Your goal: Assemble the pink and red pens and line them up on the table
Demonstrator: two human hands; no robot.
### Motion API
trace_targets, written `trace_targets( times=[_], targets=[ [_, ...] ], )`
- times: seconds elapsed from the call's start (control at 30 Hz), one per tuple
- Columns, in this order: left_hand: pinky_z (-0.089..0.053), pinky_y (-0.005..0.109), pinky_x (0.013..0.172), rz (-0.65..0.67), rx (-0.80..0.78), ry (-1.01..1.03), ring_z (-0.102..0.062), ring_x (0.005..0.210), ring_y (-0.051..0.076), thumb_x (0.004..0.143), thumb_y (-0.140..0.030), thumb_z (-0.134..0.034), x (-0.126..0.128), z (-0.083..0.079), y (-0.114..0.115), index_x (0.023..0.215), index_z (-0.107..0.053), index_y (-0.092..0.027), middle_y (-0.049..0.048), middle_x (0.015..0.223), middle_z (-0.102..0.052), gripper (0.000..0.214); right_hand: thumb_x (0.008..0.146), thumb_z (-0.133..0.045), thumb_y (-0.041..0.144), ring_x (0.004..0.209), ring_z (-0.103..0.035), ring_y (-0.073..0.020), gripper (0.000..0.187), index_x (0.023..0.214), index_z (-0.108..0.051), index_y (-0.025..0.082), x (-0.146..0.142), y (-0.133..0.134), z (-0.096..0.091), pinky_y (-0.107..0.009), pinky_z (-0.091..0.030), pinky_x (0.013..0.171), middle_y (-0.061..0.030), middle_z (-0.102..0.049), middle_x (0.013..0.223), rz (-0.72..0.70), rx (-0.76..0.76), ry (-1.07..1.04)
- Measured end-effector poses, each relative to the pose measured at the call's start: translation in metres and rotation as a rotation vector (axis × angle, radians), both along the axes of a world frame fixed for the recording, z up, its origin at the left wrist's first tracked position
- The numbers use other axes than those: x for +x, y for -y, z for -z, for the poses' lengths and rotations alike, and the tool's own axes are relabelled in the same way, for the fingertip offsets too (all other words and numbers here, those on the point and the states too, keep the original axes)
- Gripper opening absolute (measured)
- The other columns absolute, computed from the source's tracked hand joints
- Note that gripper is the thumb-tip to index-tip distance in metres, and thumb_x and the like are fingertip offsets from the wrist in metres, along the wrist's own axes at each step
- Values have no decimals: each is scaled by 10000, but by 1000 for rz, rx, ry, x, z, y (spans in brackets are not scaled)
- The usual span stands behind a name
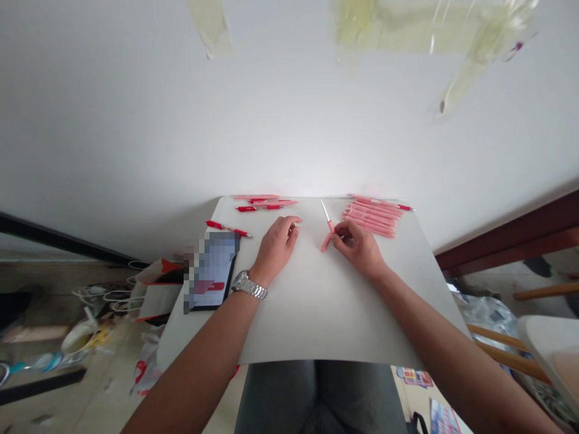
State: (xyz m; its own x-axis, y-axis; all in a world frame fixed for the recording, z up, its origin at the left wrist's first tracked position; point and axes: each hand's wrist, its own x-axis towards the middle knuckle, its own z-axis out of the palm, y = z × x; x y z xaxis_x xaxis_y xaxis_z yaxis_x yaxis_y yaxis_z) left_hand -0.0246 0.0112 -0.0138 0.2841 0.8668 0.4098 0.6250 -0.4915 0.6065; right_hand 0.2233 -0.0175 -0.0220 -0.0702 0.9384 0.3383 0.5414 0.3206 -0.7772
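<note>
My right hand (355, 244) pinches a slim tool (330, 228) with a pink handle and a thin, pale pointed end. That end points away from me, toward the wall; whether it is scissors or a blade is too small to tell. My left hand (278, 241) rests over the white table (307, 301) with its fingers loosely curled and apart, nothing seen in them. Just beyond the right hand lies a row of pink pens (371, 218), seemingly in clear wrap. Past the left hand are several red and pink pens (260, 208).
Two red pens (228, 229) lie above a tablet (210, 271) at the table's left side. The wall (289, 120) stands right behind the far edge. Bags (158, 289) are on the floor at left, and a white stool (552, 343) is at right.
</note>
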Motion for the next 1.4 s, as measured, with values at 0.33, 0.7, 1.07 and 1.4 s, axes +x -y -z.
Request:
trace_targets(
  times=[0.33, 0.7, 1.07, 1.4],
  targets=[
    [-532, 368, 999, 229, -1, 24, -648, 1061, 208, 1093, -287, -464, 13, -12, 13, 1078, -659, -218, 76, 1099, -648, 208, 927, -665, 386, 798, -734, -193, 157, 977, -618, 244, -3, -1, -4, -324, -580, 739, -35, -764, 904, 3, -2, -38],
    [-516, 417, 1040, 433, -41, -59, -639, 1116, 226, 1096, -303, -468, 25, -10, 19, 1114, -655, -251, 52, 1193, -719, 195, 940, -668, 421, 784, -741, -204, 179, 978, -626, 251, -3, -3, -2, -335, -581, 709, -41, -781, 908, -16, -4, -27],
    [-541, 377, 1007, 420, -75, -12, -664, 1079, 205, 1091, -271, -456, 26, -10, 19, 1118, -660, -243, 73, 1159, -656, 208, 931, -673, 411, 775, -721, -190, 180, 967, -616, 244, -2, -3, -1, -316, -572, 695, -36, -759, 893, -23, -8, -73],
    [-546, 362, 977, 417, -68, 19, -665, 1033, 201, 1079, -262, -485, 27, -15, 19, 1055, -678, -236, 70, 1138, -658, 197, 929, -681, 444, 801, -727, -202, 212, 972, -617, 246, 1, -5, 2, -328, -573, 717, -37, -751, 889, -30, -9, -75]
  ],
)
